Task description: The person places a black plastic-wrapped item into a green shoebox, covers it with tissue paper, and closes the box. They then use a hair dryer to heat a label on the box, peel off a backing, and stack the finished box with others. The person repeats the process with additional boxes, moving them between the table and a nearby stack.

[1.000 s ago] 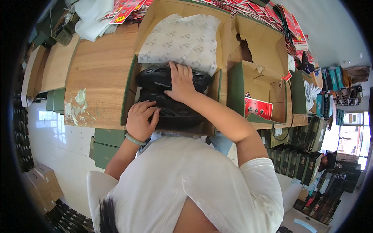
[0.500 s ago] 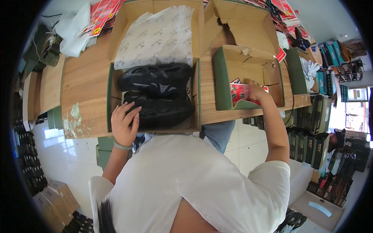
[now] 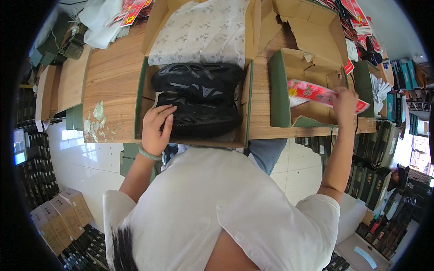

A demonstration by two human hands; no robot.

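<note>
From afar, I see the right hand (image 3: 346, 106) grasping a red card (image 3: 313, 92) near one end, over a small green box (image 3: 280, 92); the left hand (image 3: 155, 131), fingers loose, rests at black shoes (image 3: 201, 108) in a larger box (image 3: 140, 97), seemingly steadying them.

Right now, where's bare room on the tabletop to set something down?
Best: brown wooden tabletop left of the larger green cardboard shoebox, beyond the pale flaky patches. A narrow strip divides that shoebox from the smaller green cardboard box. Crowded: far edge, with red printed cards and white sheeting.
</note>
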